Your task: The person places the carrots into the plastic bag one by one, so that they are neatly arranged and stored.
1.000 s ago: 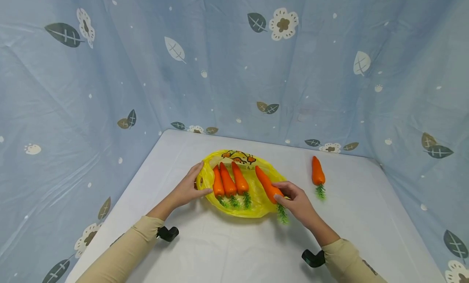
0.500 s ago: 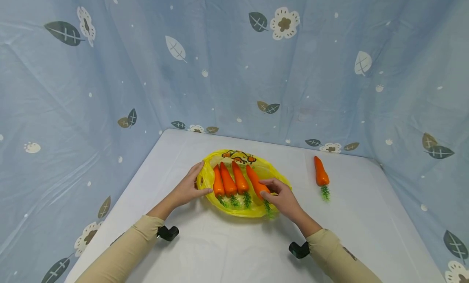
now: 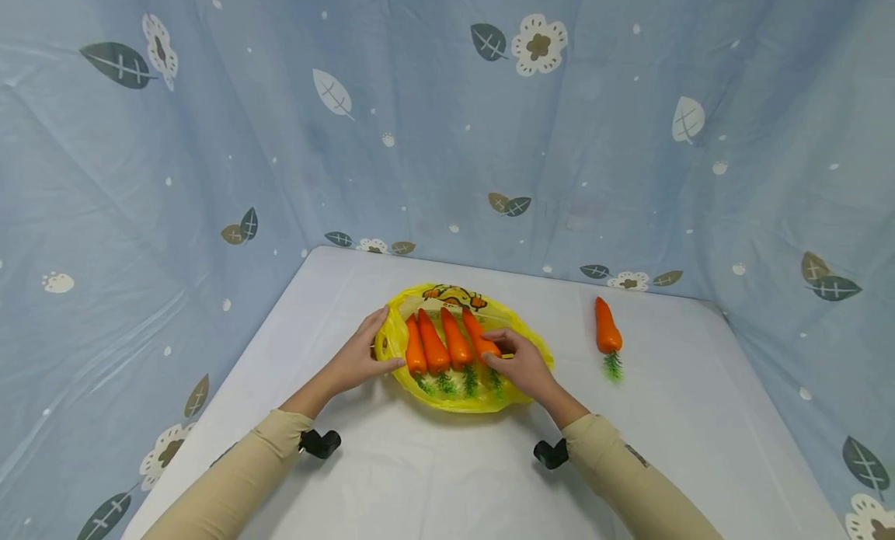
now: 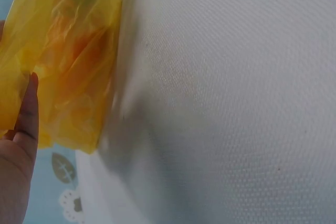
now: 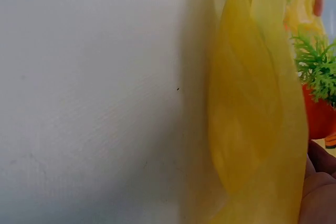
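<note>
A yellow plastic bag point(image 3: 447, 405) lies with its mouth spread wide, a printed cartoon pattern inside. My left hand point(image 3: 356, 361) grips its left rim; the left wrist view has the thumb point(image 4: 29, 111) against the yellow plastic. Inside the bag, three orange carrots point(image 3: 433, 347) lie side by side, leafy green tops toward me. My right hand point(image 3: 523, 363) holds one more carrot point(image 3: 475, 330) by its thick end, close beside them on the right. In the right wrist view, the bag's side point(image 5: 252, 108) covers part of that hand, and a green carrot top point(image 5: 317, 66) shows beyond it.
Another carrot point(image 3: 607, 330) lies on the white tabletop point(image 3: 433, 478) to the right of the bag, its green top toward me. A blue curtain point(image 3: 433, 136) with leaves and flowers closes off the back and sides. Black wrist cameras point(image 3: 320, 444) sit at both sleeves.
My right hand has carried its carrot leftward from the bag's right rim to beside the other three inside. The left hand has stayed at the left rim.
</note>
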A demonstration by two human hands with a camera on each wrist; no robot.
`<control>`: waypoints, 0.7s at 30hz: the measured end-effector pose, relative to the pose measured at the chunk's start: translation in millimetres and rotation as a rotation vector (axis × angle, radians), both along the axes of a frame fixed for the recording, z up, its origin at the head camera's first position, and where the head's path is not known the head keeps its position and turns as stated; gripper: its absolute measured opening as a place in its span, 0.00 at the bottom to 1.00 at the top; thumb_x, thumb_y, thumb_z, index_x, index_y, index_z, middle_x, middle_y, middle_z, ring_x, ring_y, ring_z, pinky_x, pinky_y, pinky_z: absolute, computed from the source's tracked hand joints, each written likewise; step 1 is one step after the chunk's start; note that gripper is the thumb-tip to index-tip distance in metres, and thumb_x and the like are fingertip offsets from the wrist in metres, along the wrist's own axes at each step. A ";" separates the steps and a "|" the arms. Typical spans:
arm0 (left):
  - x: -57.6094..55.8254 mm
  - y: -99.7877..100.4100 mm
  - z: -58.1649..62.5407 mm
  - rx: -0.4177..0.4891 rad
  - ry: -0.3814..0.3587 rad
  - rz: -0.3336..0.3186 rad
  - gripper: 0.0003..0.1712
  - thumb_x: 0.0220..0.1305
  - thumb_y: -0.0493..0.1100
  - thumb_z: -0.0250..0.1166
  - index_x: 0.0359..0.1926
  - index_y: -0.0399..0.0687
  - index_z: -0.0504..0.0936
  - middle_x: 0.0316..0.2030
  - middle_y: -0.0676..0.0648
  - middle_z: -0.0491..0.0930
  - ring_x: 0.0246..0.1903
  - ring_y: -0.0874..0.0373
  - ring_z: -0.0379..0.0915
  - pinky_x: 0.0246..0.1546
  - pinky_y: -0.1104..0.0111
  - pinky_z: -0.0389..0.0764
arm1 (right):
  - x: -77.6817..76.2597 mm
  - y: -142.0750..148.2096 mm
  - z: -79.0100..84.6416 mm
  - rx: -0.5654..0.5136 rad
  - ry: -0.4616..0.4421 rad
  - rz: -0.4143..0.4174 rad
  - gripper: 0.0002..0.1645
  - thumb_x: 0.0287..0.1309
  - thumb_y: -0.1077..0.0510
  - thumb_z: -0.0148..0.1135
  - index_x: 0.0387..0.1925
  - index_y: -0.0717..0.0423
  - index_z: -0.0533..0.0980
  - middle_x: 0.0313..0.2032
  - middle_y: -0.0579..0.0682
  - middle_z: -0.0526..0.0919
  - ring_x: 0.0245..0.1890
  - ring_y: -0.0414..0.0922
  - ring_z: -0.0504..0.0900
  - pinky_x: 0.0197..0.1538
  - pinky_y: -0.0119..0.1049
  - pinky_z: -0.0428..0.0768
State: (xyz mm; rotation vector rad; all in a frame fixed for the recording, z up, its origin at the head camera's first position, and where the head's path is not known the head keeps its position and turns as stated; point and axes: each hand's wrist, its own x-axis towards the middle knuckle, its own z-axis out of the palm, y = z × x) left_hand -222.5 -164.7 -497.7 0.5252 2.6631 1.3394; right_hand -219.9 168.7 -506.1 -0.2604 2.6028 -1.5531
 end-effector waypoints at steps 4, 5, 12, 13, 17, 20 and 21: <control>-0.2 0.2 0.5 -0.001 0.004 0.003 0.62 0.60 0.50 0.76 0.81 0.40 0.44 0.79 0.36 0.45 0.77 0.37 0.44 0.74 0.43 0.52 | -4.5 -2.2 -7.2 -0.005 0.004 0.001 0.21 0.62 0.54 0.72 0.57 0.43 0.82 0.54 0.48 0.83 0.54 0.51 0.81 0.54 0.46 0.83; -0.2 0.3 0.8 -0.001 0.005 0.004 0.62 0.60 0.50 0.76 0.81 0.40 0.44 0.79 0.36 0.45 0.77 0.37 0.44 0.74 0.43 0.52 | -5.4 -2.5 -9.3 -0.004 0.003 0.002 0.21 0.62 0.54 0.72 0.57 0.43 0.82 0.54 0.48 0.83 0.53 0.50 0.80 0.53 0.46 0.82; 0.9 -0.7 1.2 0.003 0.008 0.001 0.62 0.60 0.50 0.76 0.81 0.40 0.44 0.79 0.35 0.44 0.77 0.36 0.44 0.73 0.42 0.52 | -6.4 -3.7 -16.8 0.022 -0.024 0.024 0.23 0.63 0.51 0.71 0.59 0.42 0.81 0.57 0.47 0.82 0.56 0.51 0.79 0.58 0.49 0.80; 1.0 -0.9 1.1 0.001 0.007 0.002 0.62 0.60 0.50 0.76 0.81 0.40 0.44 0.79 0.36 0.44 0.77 0.37 0.44 0.73 0.43 0.52 | -5.9 -3.4 -16.6 0.016 -0.027 0.033 0.23 0.64 0.52 0.71 0.60 0.42 0.80 0.58 0.47 0.82 0.57 0.51 0.79 0.59 0.50 0.79; 1.0 -2.3 0.1 0.001 0.005 0.005 0.62 0.59 0.50 0.76 0.81 0.40 0.44 0.79 0.37 0.45 0.77 0.38 0.44 0.74 0.43 0.51 | -5.2 -1.6 -17.8 -0.003 -0.026 0.071 0.25 0.65 0.55 0.69 0.62 0.41 0.79 0.61 0.48 0.80 0.60 0.52 0.78 0.62 0.52 0.77; 1.1 -3.2 -0.4 0.001 0.008 0.001 0.62 0.60 0.50 0.76 0.81 0.40 0.44 0.79 0.37 0.44 0.77 0.37 0.45 0.74 0.43 0.52 | -5.6 -1.1 -21.4 0.005 -0.012 0.086 0.25 0.65 0.55 0.69 0.63 0.41 0.78 0.61 0.48 0.80 0.59 0.52 0.79 0.61 0.51 0.78; 1.2 -3.2 -0.4 0.001 0.008 0.000 0.62 0.60 0.50 0.76 0.81 0.40 0.44 0.79 0.37 0.44 0.77 0.37 0.45 0.74 0.43 0.52 | -5.9 -1.2 -23.1 0.009 -0.006 0.087 0.25 0.65 0.55 0.70 0.63 0.41 0.78 0.61 0.48 0.80 0.59 0.51 0.79 0.61 0.51 0.79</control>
